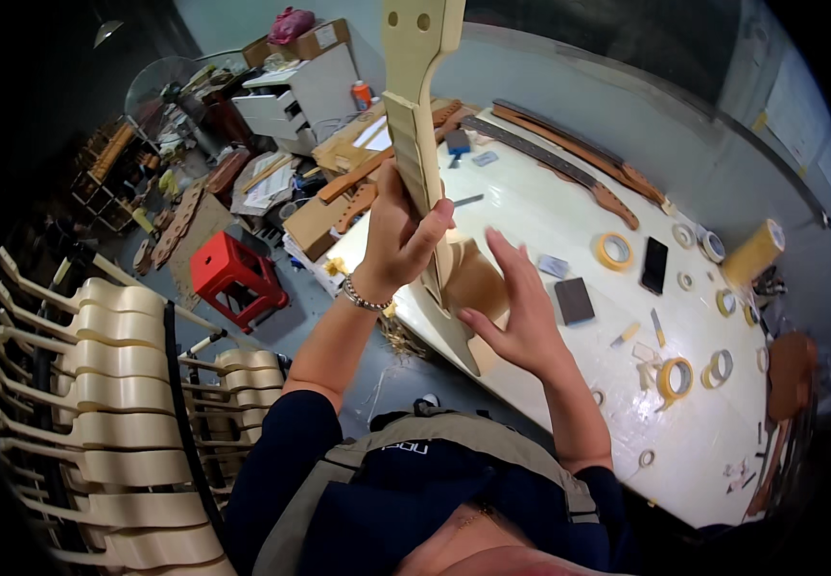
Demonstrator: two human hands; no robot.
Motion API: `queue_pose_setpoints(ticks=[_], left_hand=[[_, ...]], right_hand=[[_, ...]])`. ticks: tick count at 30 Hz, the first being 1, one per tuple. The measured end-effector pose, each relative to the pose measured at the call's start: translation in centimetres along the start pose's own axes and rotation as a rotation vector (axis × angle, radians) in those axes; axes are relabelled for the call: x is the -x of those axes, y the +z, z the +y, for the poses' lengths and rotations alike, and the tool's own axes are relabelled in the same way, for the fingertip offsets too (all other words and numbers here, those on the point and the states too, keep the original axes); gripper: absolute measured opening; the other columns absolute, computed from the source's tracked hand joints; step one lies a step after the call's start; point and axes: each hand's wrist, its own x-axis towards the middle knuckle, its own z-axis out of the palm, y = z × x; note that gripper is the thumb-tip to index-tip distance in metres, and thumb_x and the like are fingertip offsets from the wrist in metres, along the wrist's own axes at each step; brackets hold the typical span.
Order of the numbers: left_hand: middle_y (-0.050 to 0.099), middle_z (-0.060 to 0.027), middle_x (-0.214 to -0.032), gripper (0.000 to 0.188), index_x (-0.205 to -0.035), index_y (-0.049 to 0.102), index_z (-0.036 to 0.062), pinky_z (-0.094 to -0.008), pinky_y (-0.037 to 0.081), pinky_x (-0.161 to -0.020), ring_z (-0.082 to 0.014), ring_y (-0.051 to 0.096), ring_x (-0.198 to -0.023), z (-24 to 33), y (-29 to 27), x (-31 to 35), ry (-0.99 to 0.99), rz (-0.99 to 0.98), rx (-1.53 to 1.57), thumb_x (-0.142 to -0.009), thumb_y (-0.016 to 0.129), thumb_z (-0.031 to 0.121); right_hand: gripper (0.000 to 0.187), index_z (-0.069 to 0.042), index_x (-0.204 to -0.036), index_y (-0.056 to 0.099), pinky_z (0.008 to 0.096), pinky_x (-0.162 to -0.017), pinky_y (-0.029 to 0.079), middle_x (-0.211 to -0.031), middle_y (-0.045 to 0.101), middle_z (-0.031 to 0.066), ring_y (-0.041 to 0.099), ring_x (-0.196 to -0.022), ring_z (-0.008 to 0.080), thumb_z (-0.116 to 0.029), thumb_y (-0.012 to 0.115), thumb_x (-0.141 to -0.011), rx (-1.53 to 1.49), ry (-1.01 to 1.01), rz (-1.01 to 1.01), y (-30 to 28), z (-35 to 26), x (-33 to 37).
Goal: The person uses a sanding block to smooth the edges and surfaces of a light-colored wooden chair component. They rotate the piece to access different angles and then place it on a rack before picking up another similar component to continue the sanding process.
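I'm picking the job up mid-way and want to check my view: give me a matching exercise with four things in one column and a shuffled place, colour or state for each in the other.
Column one:
1. Left hand
2. Right hand
3. Stool
4. Phone

Column two:
A. Black, lying on the white table
B. Open, thumb spread from the fingers
C. Red, standing apart from the table
D. Closed around the pale guitar neck

Right pairs: 1-D, 2-B, 3-C, 4-A
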Motion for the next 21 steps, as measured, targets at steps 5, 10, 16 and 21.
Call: queue_pose_setpoints(ticks=[5, 10, 16, 21], left_hand=[[0.052, -0.0117, -0.100, 0.040, -0.108, 0.051, 0.0009, -0.0348, 0.037, -0.091, -0.0276, 0.044, -0.102, 0.0, 3.4, -2.0, 0.101, -0.225, -0.166, -0.086, 0.057, 0.033], [0.056, -0.0120, -0.107, 0.043, -0.117, 0.053, -0.0007, -0.0307, 0.047, -0.084, -0.0193, 0.057, -0.096, 0.6, 3.5, -3.7, 0.184, 0.063, 0.026, -0.083, 0.067, 0.021], [0.063, -0.0062, -0.090, 0.021, -0.100, 0.059, -0.0040, -0.0232, 0.053, -0.075, -0.0124, 0.063, -0.083, 2.0, 2.6, -5.1, 0.206, 0.030, -0.015, -0.081, 0.067, 0.002], [0.062, -0.0028, -0.086, 0.021, -0.093, 0.059, -0.0008, -0.0204, 0.051, -0.072, -0.0083, 0.061, -0.079, 3.7, 0.6, -6.9, 0.111, -0.160, -0.074, -0.078, 0.072, 0.007]], right_hand=[[0.072, -0.008, -0.137, 0.019, 0.0455, -0.077, 0.047, -0.104, 0.057, 0.0223, 0.059, -0.091, 0.0400, -0.007, 0.060, -0.079, -0.231, 0.285, 0.040, 0.7, 1.1, -4.1], [0.068, -0.012, -0.137, 0.019, 0.0431, -0.074, 0.048, -0.109, 0.055, 0.0221, 0.059, -0.091, 0.0387, -0.002, 0.056, -0.080, -0.187, 0.243, 0.162, 2.0, 3.8, -3.0], [0.067, -0.013, -0.136, 0.020, 0.0428, -0.073, 0.048, -0.107, 0.056, 0.0210, 0.060, -0.089, 0.0382, -0.002, 0.056, -0.081, -0.145, 0.282, 0.191, 2.4, 3.6, -3.2], [0.066, -0.015, -0.137, 0.020, 0.0428, -0.072, 0.048, -0.105, 0.057, 0.0198, 0.061, -0.087, 0.0378, -0.004, 0.056, -0.082, -0.150, 0.279, 0.203, 2.4, 3.3, -3.1]])
